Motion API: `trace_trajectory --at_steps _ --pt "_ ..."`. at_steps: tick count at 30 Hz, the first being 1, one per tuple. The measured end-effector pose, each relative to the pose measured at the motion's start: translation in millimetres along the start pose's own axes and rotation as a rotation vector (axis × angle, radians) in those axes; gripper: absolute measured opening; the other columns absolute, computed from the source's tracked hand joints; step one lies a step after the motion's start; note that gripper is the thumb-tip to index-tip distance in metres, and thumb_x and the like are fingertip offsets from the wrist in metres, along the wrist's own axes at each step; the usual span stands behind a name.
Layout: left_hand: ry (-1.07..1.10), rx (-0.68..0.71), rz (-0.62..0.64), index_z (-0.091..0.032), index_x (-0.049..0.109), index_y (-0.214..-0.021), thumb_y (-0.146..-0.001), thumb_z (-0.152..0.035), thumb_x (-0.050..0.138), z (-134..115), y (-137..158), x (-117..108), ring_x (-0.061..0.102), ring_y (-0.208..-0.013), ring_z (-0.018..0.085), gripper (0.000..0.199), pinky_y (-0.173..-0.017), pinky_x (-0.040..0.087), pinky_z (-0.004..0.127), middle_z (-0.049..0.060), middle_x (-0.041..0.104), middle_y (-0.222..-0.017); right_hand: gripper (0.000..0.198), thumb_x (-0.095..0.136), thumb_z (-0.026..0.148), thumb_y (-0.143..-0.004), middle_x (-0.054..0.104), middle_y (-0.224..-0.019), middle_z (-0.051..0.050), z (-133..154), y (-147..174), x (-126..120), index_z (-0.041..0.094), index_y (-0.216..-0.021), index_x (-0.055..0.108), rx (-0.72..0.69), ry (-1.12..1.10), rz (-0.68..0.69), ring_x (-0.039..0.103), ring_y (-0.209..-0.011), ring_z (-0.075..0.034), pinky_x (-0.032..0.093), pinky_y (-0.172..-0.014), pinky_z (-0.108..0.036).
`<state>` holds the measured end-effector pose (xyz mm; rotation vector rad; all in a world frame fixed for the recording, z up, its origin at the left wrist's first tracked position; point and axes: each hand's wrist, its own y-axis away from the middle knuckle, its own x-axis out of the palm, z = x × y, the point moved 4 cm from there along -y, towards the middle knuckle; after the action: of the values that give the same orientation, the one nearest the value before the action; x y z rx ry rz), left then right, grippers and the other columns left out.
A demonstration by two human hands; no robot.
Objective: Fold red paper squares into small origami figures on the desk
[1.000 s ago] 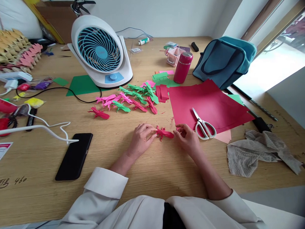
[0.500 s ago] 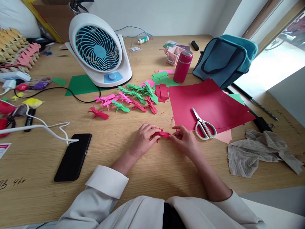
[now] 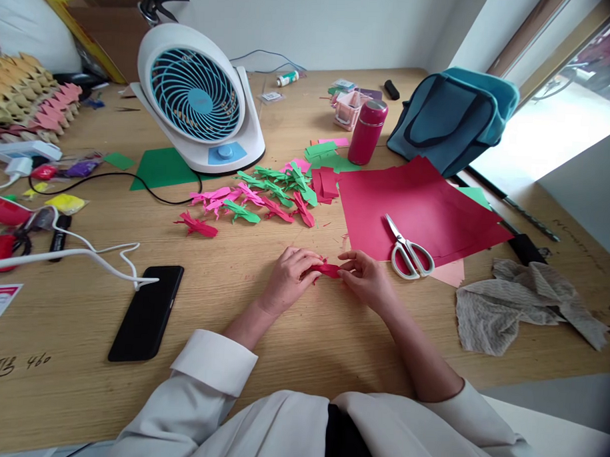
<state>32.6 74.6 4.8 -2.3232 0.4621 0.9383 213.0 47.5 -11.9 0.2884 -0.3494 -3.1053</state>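
Between my two hands is a small red folded paper figure, held just above or on the wooden table. My left hand pinches its left end, with fingers curled over it. The thumb and fingers of my right hand grip its right end. Beyond my hands lie similar paper figures in green, pink and red. To the right, white-handled scissors rest on large red paper sheets.
A white fan stands behind the paper figures. A pink flask and a blue bag stand at the back right. A black phone with a white cable lies at left, a crumpled grey cloth at right.
The fingers of my right hand have shifted slightly on the right end of the red paper figure. My left hand keeps its hold, and the view has moved very little.
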Motion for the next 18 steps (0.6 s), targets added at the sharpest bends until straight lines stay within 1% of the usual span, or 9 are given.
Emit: trace_trajectory --at_steps 4,8,12,18 --pt "-0.006 -0.002 -0.002 -0.024 0.069 -0.103 -0.087 -0.016 0.066 0.4 -0.2 0.4 0.058 -0.101 0.020 0.019 -0.094 0.049 0.040 0.003 0.072 -0.104 0.036 0.073 0.034 -0.069 0.070 -0.076 0.001 -3.3 -2.1 3.6 0.021 -0.098 0.055 0.093 -0.178 0.050 0.071 -0.058 -0.016 0.051 -0.049 -0.023" --pt "-0.001 -0.015 -0.001 -0.025 0.069 -0.103 -0.086 -0.016 0.067 1.7 0.3 1.2 0.057 -0.101 0.021 0.020 -0.093 0.049 0.040 0.003 0.072 -0.104 0.035 0.074 0.034 -0.069 0.069 -0.070 0.003 -5.0 -1.5 5.6 0.021 -0.094 0.054 0.146 -0.279 0.077 0.073 -0.063 -0.016 0.057 -0.057 -0.025" --pt "-0.004 -0.024 -0.004 -0.025 0.069 -0.104 -0.086 -0.016 0.067 2.7 0.9 1.8 0.057 -0.101 0.021 0.020 -0.094 0.049 0.040 0.003 0.072 -0.104 0.034 0.073 0.036 -0.072 0.067 -0.066 0.005 -5.4 -0.2 5.2 0.021 -0.094 0.053 0.144 -0.274 0.081 0.072 -0.062 -0.015 0.058 -0.058 -0.024" --pt "-0.014 -0.012 -0.010 -0.024 0.068 -0.106 -0.085 -0.016 0.068 3.1 1.0 1.7 0.058 -0.102 0.021 0.022 -0.096 0.047 0.040 0.003 0.072 -0.106 0.035 0.068 0.039 -0.076 0.067 -0.071 0.003 -5.3 2.0 1.7 0.021 -0.102 0.053 0.121 -0.208 0.047 0.072 -0.062 -0.016 0.058 -0.057 -0.026"
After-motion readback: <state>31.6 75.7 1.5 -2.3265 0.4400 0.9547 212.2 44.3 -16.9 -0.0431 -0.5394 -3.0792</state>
